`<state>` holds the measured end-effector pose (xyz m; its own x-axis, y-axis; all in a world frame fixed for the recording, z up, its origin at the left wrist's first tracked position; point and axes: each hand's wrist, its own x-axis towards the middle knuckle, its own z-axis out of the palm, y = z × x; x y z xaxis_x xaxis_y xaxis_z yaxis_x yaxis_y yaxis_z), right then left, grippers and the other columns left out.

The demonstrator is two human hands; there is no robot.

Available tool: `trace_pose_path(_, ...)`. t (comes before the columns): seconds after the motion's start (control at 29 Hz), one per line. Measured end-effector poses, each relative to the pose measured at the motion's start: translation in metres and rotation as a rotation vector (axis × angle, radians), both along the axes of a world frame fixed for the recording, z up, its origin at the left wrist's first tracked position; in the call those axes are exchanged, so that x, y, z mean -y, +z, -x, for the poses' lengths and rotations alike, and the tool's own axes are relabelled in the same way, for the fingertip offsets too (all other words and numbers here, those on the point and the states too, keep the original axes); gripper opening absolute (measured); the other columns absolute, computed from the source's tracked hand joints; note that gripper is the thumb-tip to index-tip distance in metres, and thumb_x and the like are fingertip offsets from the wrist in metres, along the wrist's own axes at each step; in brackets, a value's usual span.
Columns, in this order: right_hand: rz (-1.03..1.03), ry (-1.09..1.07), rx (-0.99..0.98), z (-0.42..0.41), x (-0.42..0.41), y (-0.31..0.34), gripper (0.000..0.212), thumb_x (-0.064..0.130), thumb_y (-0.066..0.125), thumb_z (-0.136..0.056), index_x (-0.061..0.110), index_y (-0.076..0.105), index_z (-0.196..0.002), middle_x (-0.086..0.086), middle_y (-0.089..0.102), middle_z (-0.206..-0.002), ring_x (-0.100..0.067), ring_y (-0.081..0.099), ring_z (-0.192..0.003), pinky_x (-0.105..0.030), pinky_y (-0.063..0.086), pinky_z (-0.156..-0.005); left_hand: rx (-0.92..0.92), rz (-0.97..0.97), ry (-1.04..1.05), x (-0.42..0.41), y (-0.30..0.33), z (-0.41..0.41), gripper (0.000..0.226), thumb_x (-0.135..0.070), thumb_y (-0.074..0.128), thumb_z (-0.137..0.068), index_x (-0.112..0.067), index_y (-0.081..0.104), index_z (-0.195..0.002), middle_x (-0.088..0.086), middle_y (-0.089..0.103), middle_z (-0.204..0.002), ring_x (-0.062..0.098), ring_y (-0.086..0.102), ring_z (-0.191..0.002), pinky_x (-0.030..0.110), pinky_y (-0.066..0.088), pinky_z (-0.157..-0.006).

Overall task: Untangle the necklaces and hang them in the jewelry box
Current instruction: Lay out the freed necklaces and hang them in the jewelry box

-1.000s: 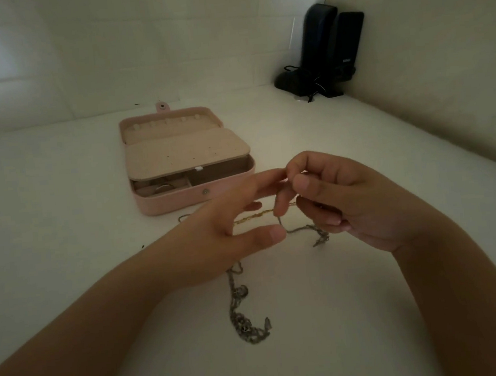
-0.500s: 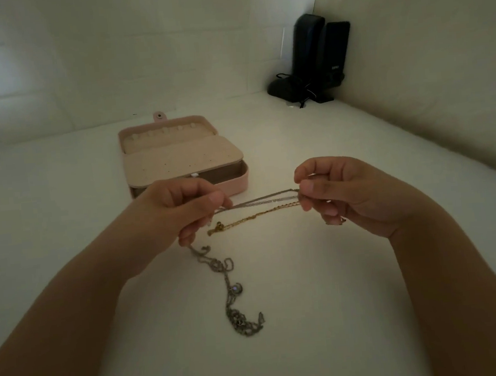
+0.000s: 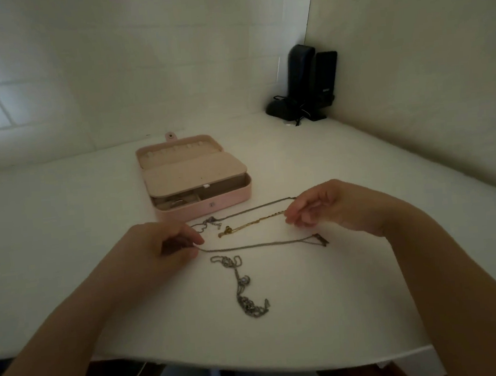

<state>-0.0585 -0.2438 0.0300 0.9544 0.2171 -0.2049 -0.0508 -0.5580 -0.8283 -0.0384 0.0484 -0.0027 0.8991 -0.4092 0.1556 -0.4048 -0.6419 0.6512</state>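
Pink box [image 3: 200, 204] sits open on the white table [image 3: 355, 298], toward the far side, lid [image 3: 174, 153] laid back flat. Inside the lid: a row of small pale hooks, none carrying a chain. A beige flap [image 3: 194, 174] covers most of the base. In the open front-left compartment, one small ring-like item shows; too dim to identify. Snap stud on the front wall, tab at the lid's far edge. No writing legible on the box.

Left hand [image 3: 159, 249]: palm down, low over the table, thumb and forefinger pinched on the end of a thin silver chain [image 3: 254, 245]. That chain runs right across the table to a small bar pendant [image 3: 320, 239], which lies near the right wrist.

Right hand [image 3: 329, 207]: fingers curled, tips pressed together on the ends of two chains, a gold chain [image 3: 253, 224] and a grey chain [image 3: 257, 208]. Both stretch leftward toward the box front; the gold one ends in a small clump, the grey one in a knot with a pendant just beside the left hand.

A fourth chain, still bunched [image 3: 243, 287], lies loose on the table nearer the person, below the silver chain, touching neither hand.

Two black speakers [image 3: 312, 80] stand in the far right corner; a small label on one is unreadable.
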Motion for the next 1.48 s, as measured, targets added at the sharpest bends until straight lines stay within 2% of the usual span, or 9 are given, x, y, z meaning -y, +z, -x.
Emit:
trace_pose_path(0.1, 0.185, -0.142, 0.173, 0.014, 0.004, -0.001, 0.028, 0.003, 0.054, -0.088, 0.027, 0.069, -0.086, 0.006, 0.07, -0.088, -0.005, 0.064, -0.082, -0.014, 0.048, -0.072, 0.032, 0.021, -0.009, -0.004, -0.004, 0.007, 0.027, -0.013, 0.067, -0.079, -0.039, 0.063, -0.079, -0.02, 0.068, -0.076, -0.02, 0.052, -0.084, -0.005, 0.033, -0.068)
trace_pose_path(0.31, 0.517, -0.118, 0.302, 0.037, -0.009, -0.026, 0.015, 0.026, 0.068, -0.081, 0.026, 0.068, -0.096, 0.01, 0.055, -0.086, -0.002, 0.051, -0.074, -0.008, 0.037, -0.067, 0.077, 0.075, -0.002, -0.006, -0.011, 0.015, 0.023, -0.009, 0.066, -0.079, -0.032, 0.065, -0.083, -0.016, 0.067, -0.082, -0.01, 0.054, -0.089, -0.003, 0.036, -0.07)
trace_pose_path(0.59, 0.563, -0.389, 0.414, 0.024, 0.005, -0.043, 0.015, 0.018, 0.056, -0.088, 0.017, 0.07, -0.093, 0.004, 0.052, -0.08, -0.01, 0.046, -0.074, -0.017, 0.026, -0.061, 0.116, -0.02, 0.102, -0.017, -0.012, 0.01, 0.019, -0.013, 0.065, -0.08, -0.031, 0.066, -0.08, -0.01, 0.066, -0.082, 0.0, 0.057, -0.078, -0.002, 0.034, -0.068)
trace_pose_path(0.83, 0.438, -0.47, 0.506, 0.024, 0.002, -0.047, 0.01, 0.018, 0.058, -0.087, 0.02, 0.067, -0.091, 0.006, 0.054, -0.077, -0.008, 0.049, -0.069, -0.013, 0.032, -0.06, 0.191, -0.079, 0.16, -0.01, -0.015, 0.009, 0.012, -0.019, 0.063, -0.082, -0.027, 0.068, -0.09, -0.009, 0.059, -0.093, 0.008, 0.051, -0.084, 0.008, 0.032, -0.07)
trace_pose_path(1.0, 0.318, -0.18, 0.611, 0.042, -0.036, -0.036, 0.011, 0.015, 0.065, -0.082, 0.025, 0.067, -0.083, 0.015, 0.056, -0.073, -0.005, 0.049, -0.069, -0.006, 0.035, -0.063, 0.248, -0.044, -0.096, 0.013, -0.013, 0.028, 0.018, -0.015, 0.062, -0.082, -0.03, 0.067, -0.093, -0.021, 0.054, -0.094, -0.006, 0.046, -0.089, 0.003, 0.031, -0.078)
trace_pose_path(1.14, 0.368, 0.059, 0.5, 0.045, -0.062, -0.039, 0.013, 0.02, 0.061, -0.086, 0.024, 0.069, -0.094, 0.016, 0.052, -0.077, -0.002, 0.049, -0.069, -0.006, 0.034, -0.065, 0.252, -0.107, -0.145, 0.034, -0.018, 0.032, 0.017, -0.019, 0.06, -0.085, -0.025, 0.067, -0.099, -0.01, 0.059, -0.099, 0.005, 0.047, -0.094, 0.015, 0.036, -0.086)
trace_pose_path(1.21, 0.324, 0.065, 0.498, 0.043, -0.065, -0.042, 0.013, 0.019, 0.061, -0.085, 0.023, 0.07, -0.095, 0.016, 0.052, -0.077, -0.001, 0.049, -0.067, -0.007, 0.035, -0.064, 0.254, -0.12, -0.101, 0.043, -0.019, 0.033, 0.013, -0.023, 0.059, -0.085, -0.025, 0.066, -0.096, -0.011, 0.053, -0.091, 0.007, 0.044, -0.09, 0.022, 0.037, -0.082)
trace_pose_path(1.38, 0.215, 0.011, 0.474, 0.044, -0.069, -0.046, 0.015, 0.033, 0.07, -0.078, 0.04, 0.058, -0.083, 0.016, 0.051, -0.076, 0.004, 0.047, -0.07, -0.009, 0.037, -0.063, 0.254, -0.069, -0.098, 0.055, -0.025, 0.033, 0.003, -0.021, 0.055, -0.088, -0.022, 0.058, -0.088, -0.02, 0.039, -0.075, 0.008, 0.042, -0.083, 0.016, 0.029, -0.069)
trace_pose_path(1.48, 0.291, 0.034, 0.488, 0.044, -0.074, -0.047, 0.022, 0.038, 0.073, -0.073, 0.041, 0.054, -0.083, 0.016, 0.049, -0.081, 0.007, 0.044, -0.073, -0.009, 0.034, -0.063, 0.218, -0.026, -0.115, 0.051, -0.027, 0.031, 0.006, -0.02, 0.052, -0.089, -0.024, 0.054, -0.085, -0.02, 0.042, -0.077, 0.007, 0.041, -0.081, 0.01, 0.031, -0.071)
